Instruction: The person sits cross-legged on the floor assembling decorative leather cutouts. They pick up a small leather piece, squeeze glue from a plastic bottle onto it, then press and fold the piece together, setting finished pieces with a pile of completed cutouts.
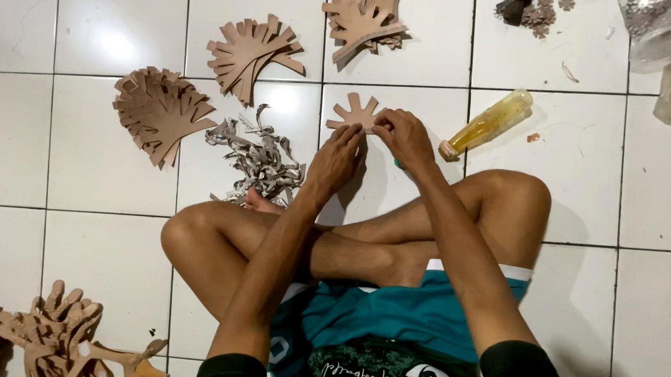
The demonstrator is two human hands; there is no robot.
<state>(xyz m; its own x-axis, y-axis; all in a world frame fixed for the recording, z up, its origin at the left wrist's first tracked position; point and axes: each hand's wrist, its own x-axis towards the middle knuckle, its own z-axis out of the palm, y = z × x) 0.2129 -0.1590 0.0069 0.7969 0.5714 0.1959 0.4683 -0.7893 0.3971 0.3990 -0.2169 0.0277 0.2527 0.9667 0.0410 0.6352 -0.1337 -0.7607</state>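
Both hands pinching tan fan-shaped cutout, fingertips on its lower edge

Both arms reach forward; left hand and right hand meet, fingers pinched.

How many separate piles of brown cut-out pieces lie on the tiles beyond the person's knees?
3: one pile at far left, one in the middle, one by the top edge. Both hands hold a single piece; more lie bottom left.
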